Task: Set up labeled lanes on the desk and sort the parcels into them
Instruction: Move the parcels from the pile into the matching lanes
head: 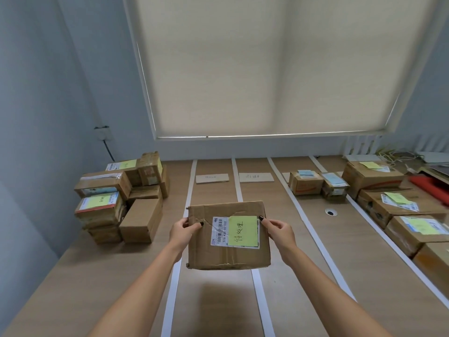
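Observation:
I hold a brown cardboard parcel [228,249] in the air over the desk, above the leftmost taped lane. It carries a white barcode label and a yellow-green sticky note with handwriting. My left hand [182,230] grips its left edge, thumb on top. My right hand [279,229] grips its right edge beside the note. White tape strips [237,181] split the wooden desk [303,251] into lanes. Two cardboard lane labels [212,178] lie at the far end of the two left lanes.
A stack of several parcels [121,198] stands at the desk's left, by the wall. Two small parcels [318,184] sit in the third lane, and several larger ones [398,205] fill the right lane. A cable hole [331,212] and a red item [430,188] lie right.

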Motion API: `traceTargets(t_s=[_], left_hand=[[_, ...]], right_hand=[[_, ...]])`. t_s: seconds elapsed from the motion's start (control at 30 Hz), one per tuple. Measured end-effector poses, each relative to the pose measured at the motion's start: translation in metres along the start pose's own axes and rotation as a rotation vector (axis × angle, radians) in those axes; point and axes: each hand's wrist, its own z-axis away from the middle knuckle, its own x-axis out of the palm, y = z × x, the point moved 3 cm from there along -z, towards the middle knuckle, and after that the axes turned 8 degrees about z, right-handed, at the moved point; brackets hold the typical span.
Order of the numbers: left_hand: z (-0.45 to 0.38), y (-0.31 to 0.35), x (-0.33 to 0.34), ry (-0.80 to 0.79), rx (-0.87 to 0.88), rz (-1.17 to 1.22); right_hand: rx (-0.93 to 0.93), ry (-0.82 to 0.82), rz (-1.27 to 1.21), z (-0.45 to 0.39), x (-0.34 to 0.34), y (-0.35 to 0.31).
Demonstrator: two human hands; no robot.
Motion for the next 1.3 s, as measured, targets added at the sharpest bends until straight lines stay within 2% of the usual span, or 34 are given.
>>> traceTargets(t_s=[0.17, 0.37, 0.5, 0.7, 0.83, 1.13, 1.3], left_hand=[[0.005, -0.003, 0.0, -0.043, -0.019, 0.039], [0.004, -0.012, -0.011, -0.13, -0.115, 0.082], [-0.006, -0.023, -0.028, -0.076, -0.145, 0.158], [-0.02, -0.041, -0.044, -0.08, -0.131, -0.033], [-0.027, -0.058, -0.047, -0.106, -0.138, -0.051], [-0.036, -0.109, -0.04, -0.079, -0.314, -0.105], [-0.059, -0.107, -0.034, -0.036, -0.302, -0.152]], right_hand=[[0.028, 0.016, -0.039, 0.005, 0.009, 0.0], [0.073, -0.162, -0.034, 0.014, 0.031, 0.005], [0.03, -0.162, 0.037, 0.015, 0.046, 0.006], [0.051, -0.167, 0.017, 0.013, 0.076, 0.018], [0.071, -0.178, 0.012, 0.01, 0.089, 0.03], [0.366, -0.253, 0.135, -0.006, 0.105, 0.081], [0.353, -0.246, 0.16, -0.035, 0.107, 0.085]])
